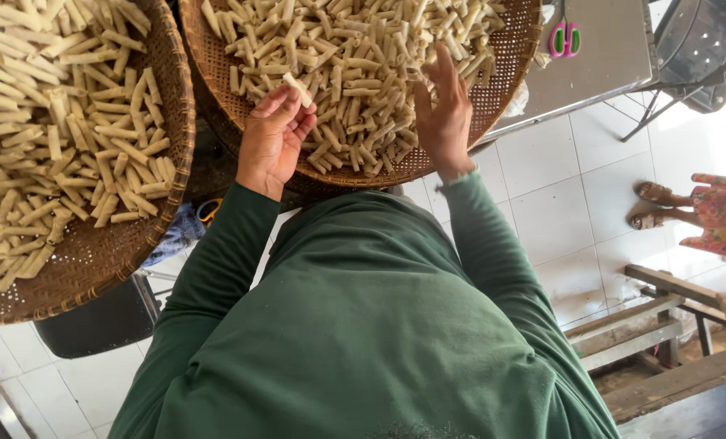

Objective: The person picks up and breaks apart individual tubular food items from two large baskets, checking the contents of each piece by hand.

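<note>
Green cloth of the person's long-sleeved top [363, 325] fills the bottom of the view, both sleeves stretching up toward a round woven tray [513, 61] heaped with short pale rolls [355, 57]. One left hand [272, 140] sits over the near rim of that tray, its fingers curled in and its fingertips pinching a single pale roll [298, 88] held just above the heap. Beside it the right hand [444, 110] is spread wide and flat, fingers splayed over the rolls near the tray's right side, holding nothing that I can see. To the left a second woven tray [95, 260] carries another heap of the same rolls, its rim close to the first. Behind the first tray a grey metal table [615, 49] bears a pair of scissors with pink and green handles [565, 38]. Off to the right, on the white tiled floor [558, 211], another person's sandalled feet [656, 205] show beside a patterned garment, with wooden planks [664, 325] lying lower right.
</note>
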